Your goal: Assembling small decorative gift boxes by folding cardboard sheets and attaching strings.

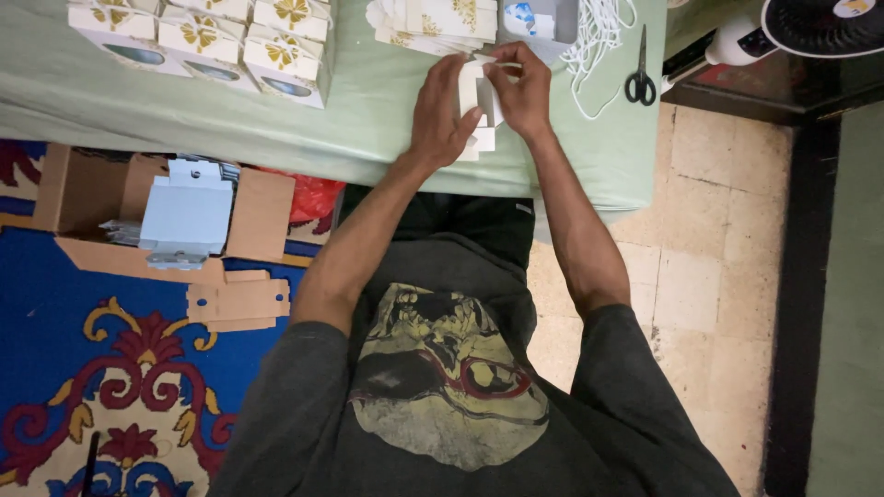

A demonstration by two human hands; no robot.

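You hold a small white paper box [481, 97] over the green tablecloth [368, 110], left hand [440, 110] and right hand [520, 87] both gripping it. Finished gold-printed boxes [207, 41] sit left, black scissors [640, 78] and white cord [594, 46] right.

Both hands, left hand [442, 115] & right hand [520, 87], meet on a small box [481, 101] on the table [368, 129]; finished boxes [212, 41] far left; scissors [640, 83] to the right; cardboard carton [166, 216] on rug [92, 368] below table edge.

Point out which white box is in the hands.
The plain box held by both hands at the table's edge; the gold-patterned boxes sit untouched at far left.
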